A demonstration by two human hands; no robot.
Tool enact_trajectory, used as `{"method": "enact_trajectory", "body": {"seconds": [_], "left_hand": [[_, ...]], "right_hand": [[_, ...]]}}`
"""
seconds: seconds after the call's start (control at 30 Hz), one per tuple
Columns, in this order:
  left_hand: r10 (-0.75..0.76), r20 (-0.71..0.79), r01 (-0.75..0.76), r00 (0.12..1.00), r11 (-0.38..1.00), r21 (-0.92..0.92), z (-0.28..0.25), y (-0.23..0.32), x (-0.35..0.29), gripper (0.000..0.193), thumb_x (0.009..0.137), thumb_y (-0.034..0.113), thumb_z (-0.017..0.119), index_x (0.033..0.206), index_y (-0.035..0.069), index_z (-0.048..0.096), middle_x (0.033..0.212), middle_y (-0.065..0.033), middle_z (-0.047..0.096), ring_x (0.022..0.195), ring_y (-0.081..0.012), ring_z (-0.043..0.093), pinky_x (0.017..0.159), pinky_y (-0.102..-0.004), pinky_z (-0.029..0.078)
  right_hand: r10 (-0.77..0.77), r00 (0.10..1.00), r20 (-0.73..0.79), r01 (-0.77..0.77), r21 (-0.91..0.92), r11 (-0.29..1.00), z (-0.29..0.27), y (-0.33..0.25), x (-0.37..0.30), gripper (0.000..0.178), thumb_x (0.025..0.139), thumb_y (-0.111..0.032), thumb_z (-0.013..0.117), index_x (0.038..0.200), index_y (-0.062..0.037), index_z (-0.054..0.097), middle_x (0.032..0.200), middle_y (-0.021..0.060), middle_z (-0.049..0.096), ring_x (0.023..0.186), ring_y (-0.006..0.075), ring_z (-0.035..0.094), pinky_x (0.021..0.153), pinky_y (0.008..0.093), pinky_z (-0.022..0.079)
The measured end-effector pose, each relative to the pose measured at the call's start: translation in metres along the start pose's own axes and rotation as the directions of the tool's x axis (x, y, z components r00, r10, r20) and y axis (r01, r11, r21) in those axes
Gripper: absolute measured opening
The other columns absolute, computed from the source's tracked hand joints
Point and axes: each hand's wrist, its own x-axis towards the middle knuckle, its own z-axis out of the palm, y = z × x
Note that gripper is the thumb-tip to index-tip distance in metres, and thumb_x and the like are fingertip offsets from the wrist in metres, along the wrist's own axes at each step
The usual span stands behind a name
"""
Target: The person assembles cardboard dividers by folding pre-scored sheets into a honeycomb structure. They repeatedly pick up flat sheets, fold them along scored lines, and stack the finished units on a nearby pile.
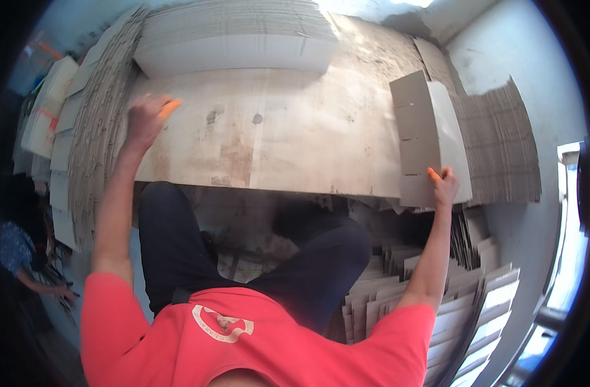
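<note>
My left hand (146,119) is raised over the left part of the tabletop, near a tall stack of cardboard sheets (104,122). Its fingers look curled closed, slightly blurred, with orange at the tips; whether anything is in them is hidden. At the table's right end, my right hand (444,187) pinches the near edge of a slotted cardboard sheet (416,135). Orange shows on that hand's fingertip too. Along one side the sheet has several short slots. Just right of it is a paler cardboard piece (451,132), partly covered.
The worn wooden table (288,142) spans the front. A long cardboard stack (237,51) lies along its far side; another stack (501,145) stands by the right wall. Slotted cardboard pieces (398,277) fill the lower right. Another person's arm (40,284) shows at far left.
</note>
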Motion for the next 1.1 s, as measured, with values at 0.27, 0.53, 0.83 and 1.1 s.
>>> {"method": "enact_trajectory", "body": {"seconds": [0.27,0.53,0.83,1.1], "left_hand": [[-0.017,0.061,0.024,0.998,0.993,-0.115,0.096,0.034,0.114,0.049,0.074,0.026,0.076,0.113,0.006,0.055,0.108,-0.011,0.059,0.108,-0.0292,0.051,0.084,-0.0416,0.047],[0.097,0.046,-0.102,0.994,0.985,0.139,0.178,0.058,0.201,0.044,0.069,0.013,0.073,0.106,0.005,0.051,0.104,-0.0095,0.054,0.103,-0.0247,0.049,0.087,-0.0344,0.04],[0.335,-0.254,-0.347,0.907,0.938,-0.002,0.182,0.045,0.188,0.008,0.075,0.008,0.058,0.083,0.01,0.057,0.076,-0.0003,0.055,0.083,-0.0162,0.054,0.079,-0.0315,0.042],[0.28,0.017,-0.264,0.96,0.924,-0.276,0.148,0.069,0.161,0.004,0.076,0.005,0.054,0.076,0.006,0.05,0.075,-0.0068,0.054,0.078,-0.0244,0.056,0.063,-0.037,0.047]], "right_hand": [[-0.049,0.98,-0.194,0.175,0.711,0.681,-0.025,-0.194,-0.016,0.03,0.085,0.0,0.067,0.113,0.0052,0.057,0.083,0.0018,0.061,0.068,0.0059,0.052,0.06,0.0173,0.042],[-0.101,0.897,-0.43,0.338,0.52,0.784,0.03,-0.298,-0.016,0.015,0.084,-0.002,0.068,0.089,0.0028,0.055,0.128,0.0088,0.058,0.052,0.0069,0.038,0.045,0.0219,0.038],[-0.054,0.926,-0.374,0.284,0.595,0.752,0.063,-0.308,-0.006,0.018,0.086,-0.004,0.067,0.079,0.0023,0.051,0.13,0.0116,0.057,0.052,0.0061,0.041,0.046,0.0228,0.04],[-0.174,0.912,-0.371,0.347,0.475,0.809,0.058,-0.321,-0.019,0.054,0.089,-0.004,0.063,0.138,-0.0011,0.041,0.105,0.0097,0.068,0.073,0.0058,0.059,0.068,0.0211,0.05]]}}
